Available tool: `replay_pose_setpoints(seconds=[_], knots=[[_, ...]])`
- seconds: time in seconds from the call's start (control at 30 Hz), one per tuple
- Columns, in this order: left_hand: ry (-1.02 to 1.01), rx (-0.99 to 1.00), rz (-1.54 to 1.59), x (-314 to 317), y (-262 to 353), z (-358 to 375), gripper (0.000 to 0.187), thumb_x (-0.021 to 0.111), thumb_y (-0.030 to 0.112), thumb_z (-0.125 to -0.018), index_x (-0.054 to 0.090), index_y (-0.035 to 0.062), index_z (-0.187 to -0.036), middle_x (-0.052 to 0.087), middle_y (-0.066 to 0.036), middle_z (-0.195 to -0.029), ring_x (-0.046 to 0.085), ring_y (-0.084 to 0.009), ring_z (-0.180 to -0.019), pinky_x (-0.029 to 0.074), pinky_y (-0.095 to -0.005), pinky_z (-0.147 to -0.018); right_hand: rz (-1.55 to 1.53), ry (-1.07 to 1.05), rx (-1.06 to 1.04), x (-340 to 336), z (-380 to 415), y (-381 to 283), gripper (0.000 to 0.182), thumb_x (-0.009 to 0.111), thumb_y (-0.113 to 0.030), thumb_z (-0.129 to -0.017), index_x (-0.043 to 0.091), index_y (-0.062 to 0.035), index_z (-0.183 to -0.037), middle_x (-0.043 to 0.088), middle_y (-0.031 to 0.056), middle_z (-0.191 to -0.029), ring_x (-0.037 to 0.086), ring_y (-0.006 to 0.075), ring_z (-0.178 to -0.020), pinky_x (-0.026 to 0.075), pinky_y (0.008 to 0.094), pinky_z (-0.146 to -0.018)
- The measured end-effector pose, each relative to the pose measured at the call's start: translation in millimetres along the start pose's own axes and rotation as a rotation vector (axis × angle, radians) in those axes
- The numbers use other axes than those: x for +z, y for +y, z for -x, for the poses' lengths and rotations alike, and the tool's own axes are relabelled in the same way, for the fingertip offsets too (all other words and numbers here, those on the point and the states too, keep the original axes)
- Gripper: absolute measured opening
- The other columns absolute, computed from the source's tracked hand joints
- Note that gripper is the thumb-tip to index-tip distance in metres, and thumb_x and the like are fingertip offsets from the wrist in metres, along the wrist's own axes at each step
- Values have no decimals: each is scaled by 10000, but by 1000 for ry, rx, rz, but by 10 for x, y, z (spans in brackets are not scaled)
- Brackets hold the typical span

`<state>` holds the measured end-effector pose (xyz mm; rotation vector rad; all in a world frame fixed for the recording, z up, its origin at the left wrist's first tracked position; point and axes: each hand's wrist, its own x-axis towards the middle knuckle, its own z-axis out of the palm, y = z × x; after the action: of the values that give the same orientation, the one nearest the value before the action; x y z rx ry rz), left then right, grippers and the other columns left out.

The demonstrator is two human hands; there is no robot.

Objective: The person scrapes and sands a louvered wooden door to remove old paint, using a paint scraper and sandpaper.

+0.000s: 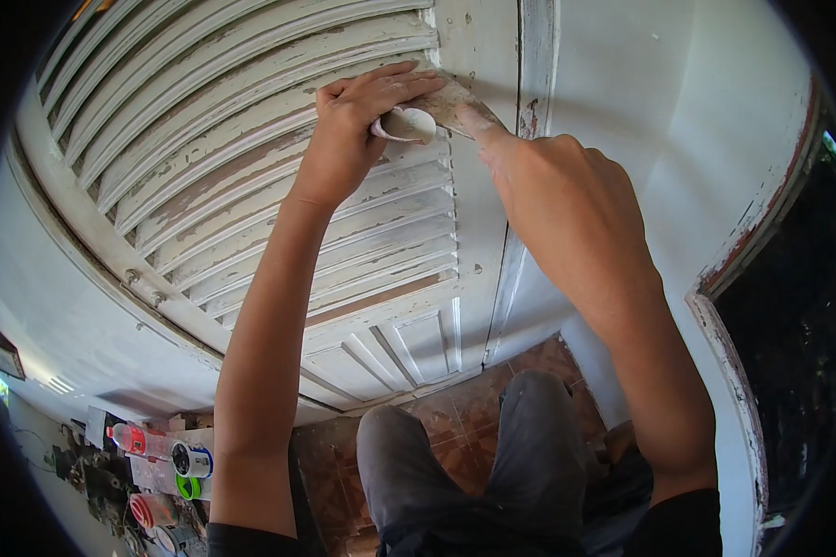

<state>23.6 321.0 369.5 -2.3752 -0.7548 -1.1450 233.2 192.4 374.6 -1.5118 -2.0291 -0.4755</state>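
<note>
A white louvred door (478, 213) with chipped, peeling paint stands in front of me. My left hand (351, 116) is raised against its upper slats, fingers stretched toward the door's right stile. Held at the thumb side of that hand is a small white cup-like container (407, 126), its open mouth facing me. My right hand (567, 190) is closed on a putty knife (455, 100) with a wide, smeared blade. The index finger presses along the blade, which lies close to the slat ends beside my left fingertips. White residue shows on the right fingers.
Bottles and containers, including a red-labelled plastic bottle (139, 440) and a green-rimmed container (189, 486), crowd the lower left. White wall (622, 84) adjoins the door frame on the right, with a dark opening (790, 371) beyond. My knees are above a brown tiled floor (460, 418).
</note>
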Motion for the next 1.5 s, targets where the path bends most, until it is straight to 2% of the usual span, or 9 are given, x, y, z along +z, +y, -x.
replay_pose_setpoints(seconds=[0.27,0.47,0.6,0.67,0.7,1.0,1.17,1.2,1.5], knots=[[71,-5,43,35,16,5,505,750,82,-790,701,239,-1268,703,25,-1252,581,-167,-1278,309,-346,-1003,-33,-10,0,-32,-23,-7,402,555,-111,-962,621,-131,-1358,675,207,-745,678,380,-687,545,469,-647],[41,7,120,42,-47,-51,542,638,-80,-777,704,208,-1231,704,27,-1234,602,-173,-1215,304,-350,-994,-55,80,-78,-54,-122,112,357,539,-149,-980,647,-121,-1320,684,217,-793,683,401,-756,547,482,-716],[48,-17,33,-9,35,-76,485,615,-106,-790,719,144,-1192,724,-36,-1197,646,-238,-1163,421,-382,-1002,-9,29,-129,-58,-161,127,353,516,-144,-990,640,-99,-1318,689,217,-793,694,391,-744,557,480,-682],[29,5,-69,-39,88,-53,451,697,22,-815,700,173,-1240,710,-24,-1229,628,-233,-1183,396,-396,-1021,3,84,-120,-28,-119,88,155,580,-50,-873,709,-3,-944,707,213,-755,734,347,-700,594,431,-611],[36,14,-76,-67,120,-55,451,697,22,-815,700,173,-1240,710,-24,-1229,628,-233,-1183,396,-396,-1021,6,97,-122,-40,-110,97,155,580,-50,-873,709,-3,-944,707,213,-755,734,347,-700,594,431,-611],[-36,57,-16,-122,33,-83,515,765,118,-773,681,136,-1280,687,-55,-1277,611,-269,-1217,419,-414,-1032,-37,-3,-77,25,-147,78,187,570,-38,-887,706,11,-1006,716,185,-741,741,331,-700,600,421,-603],[-26,30,87,-158,42,-144,500,753,76,-773,691,123,-1268,685,-80,-1277,609,-292,-1223,457,-421,-1044,-63,-1,-80,35,-190,39,364,541,-46,-910,641,10,-1256,714,172,-749,736,328,-697,590,427,-581],[-3,56,59,-164,41,-158,522,740,-24,-719,706,104,-1224,698,-95,-1242,633,-312,-1179,495,-427,-1005,-68,-5,-75,48,-186,41,364,541,-46,-910,641,10,-1256,714,172,-749,736,328,-697,590,427,-581],[-73,89,149,-144,22,-196,536,747,31,-759,682,110,-1285,679,-85,-1290,603,-299,-1248,467,-427,-1075,20,-26,-158,24,-147,238,524,519,-20,-899,539,-66,-1421,694,174,-728,722,327,-656,587,428,-578]])
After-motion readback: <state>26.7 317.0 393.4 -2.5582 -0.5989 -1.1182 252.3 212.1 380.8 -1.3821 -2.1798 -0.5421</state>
